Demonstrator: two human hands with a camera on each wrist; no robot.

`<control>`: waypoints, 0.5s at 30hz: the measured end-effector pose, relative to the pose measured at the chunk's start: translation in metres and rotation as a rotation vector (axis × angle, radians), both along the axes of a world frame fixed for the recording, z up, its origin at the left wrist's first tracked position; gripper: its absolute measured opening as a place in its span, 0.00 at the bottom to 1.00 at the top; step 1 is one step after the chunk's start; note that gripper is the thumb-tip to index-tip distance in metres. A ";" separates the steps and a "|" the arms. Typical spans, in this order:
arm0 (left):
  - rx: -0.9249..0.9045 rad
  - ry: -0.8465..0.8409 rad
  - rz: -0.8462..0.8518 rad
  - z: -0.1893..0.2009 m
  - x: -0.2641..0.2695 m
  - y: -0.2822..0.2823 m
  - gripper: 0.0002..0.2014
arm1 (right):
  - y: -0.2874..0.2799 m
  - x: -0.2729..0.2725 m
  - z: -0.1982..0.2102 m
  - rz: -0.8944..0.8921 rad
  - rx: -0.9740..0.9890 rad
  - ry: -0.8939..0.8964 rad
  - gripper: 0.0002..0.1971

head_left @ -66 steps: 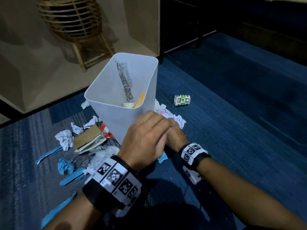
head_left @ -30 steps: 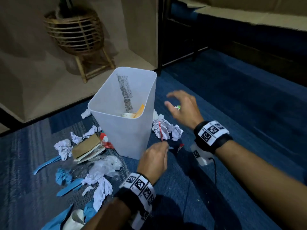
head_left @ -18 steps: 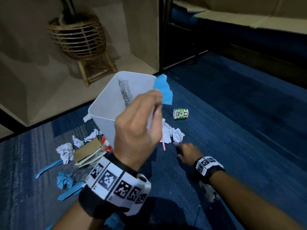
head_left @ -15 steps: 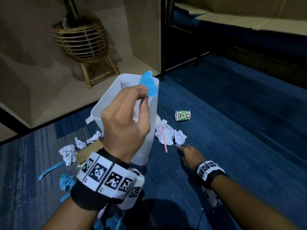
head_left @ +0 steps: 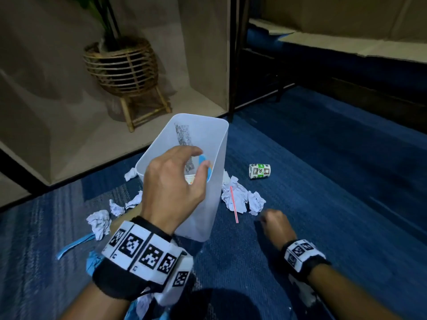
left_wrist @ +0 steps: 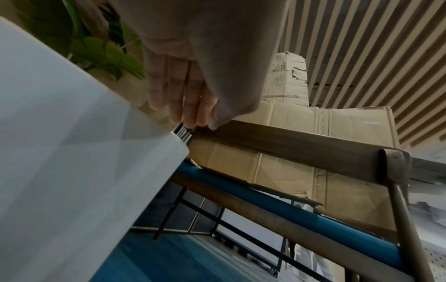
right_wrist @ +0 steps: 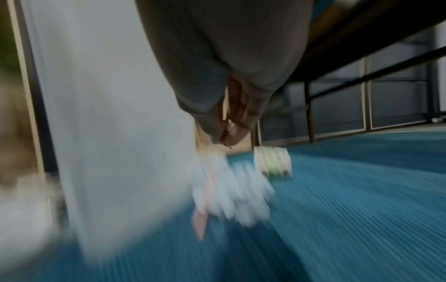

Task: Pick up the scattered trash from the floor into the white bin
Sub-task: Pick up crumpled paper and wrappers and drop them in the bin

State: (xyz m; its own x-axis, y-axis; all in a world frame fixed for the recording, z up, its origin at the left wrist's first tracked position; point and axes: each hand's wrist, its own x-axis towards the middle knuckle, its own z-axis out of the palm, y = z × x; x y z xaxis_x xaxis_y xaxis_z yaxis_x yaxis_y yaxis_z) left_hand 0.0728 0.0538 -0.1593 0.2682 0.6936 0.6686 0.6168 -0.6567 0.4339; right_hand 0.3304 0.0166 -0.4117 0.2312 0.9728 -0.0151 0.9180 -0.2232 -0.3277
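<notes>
Trash lies all round me on the blue carpet (head_left: 323, 181), and I'm down low among it. Nearest, my left hand (head_left: 173, 181) hangs over the mouth of the white bin (head_left: 203, 218), fingers (left_wrist: 176, 91) loosely spread and holding nothing; the left wrist view shows them relaxed above the bin's rim, which the head view half hides behind my knuckles. A blue scrap (head_left: 206, 167) sits just past my thumb, inside the bin.

To the right, my right hand (head_left: 276, 224) is down at the carpet, curled into a loose fist. From the head I see only its back. The right wrist view shows the fingertips (right_wrist: 235, 129) drawn together, but it's badly smeared and I can't tell whether they pinch anything.

Just beyond that hand lie the crumpled white papers (head_left: 242, 199), with a red straw (head_left: 233, 204) laid over them, its long axis running toward me and away, near end on the carpet. More crumpled paper (head_left: 99, 222) lies to the bin's left.

Farther out, a small paper cup (head_left: 260, 171) lies on its side, long axis across my view; the right wrist view catches it as a green-and-white blur past the papers.

Behind the bin stands a wicker planter (head_left: 122, 70) on a pale ledge. Only the left wrist view shows stacked cardboard (left_wrist: 301, 152) and a slatted ceiling.
</notes>
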 end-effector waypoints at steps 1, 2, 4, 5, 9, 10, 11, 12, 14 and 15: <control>0.017 0.002 -0.031 -0.001 0.001 -0.001 0.05 | 0.001 -0.001 0.017 0.013 0.086 0.036 0.07; 0.029 0.007 -0.060 -0.002 0.003 -0.003 0.04 | 0.002 -0.004 0.040 0.028 0.200 0.086 0.07; 0.034 0.020 -0.089 -0.008 0.005 -0.004 0.03 | 0.004 -0.014 0.093 0.042 0.461 0.187 0.06; 0.031 0.022 -0.090 -0.012 0.005 -0.003 0.03 | 0.007 -0.021 0.124 0.060 0.576 0.237 0.06; -0.004 0.035 -0.065 -0.024 0.001 -0.008 0.04 | 0.027 -0.055 0.217 0.268 0.878 0.348 0.07; -0.012 0.033 -0.061 -0.024 -0.001 -0.009 0.04 | 0.035 -0.064 0.229 0.318 0.912 0.357 0.08; -0.022 0.031 -0.060 -0.026 -0.002 -0.011 0.05 | 0.042 -0.072 0.235 0.362 0.928 0.357 0.08; -0.024 0.032 -0.060 -0.026 -0.005 -0.013 0.05 | 0.051 -0.079 0.241 0.402 0.938 0.341 0.08; -0.023 0.045 -0.058 -0.027 -0.010 -0.014 0.05 | 0.067 -0.091 0.244 0.469 0.913 0.305 0.09; -0.021 0.056 -0.057 -0.027 -0.012 -0.014 0.05 | 0.075 -0.094 0.242 0.496 0.873 0.293 0.08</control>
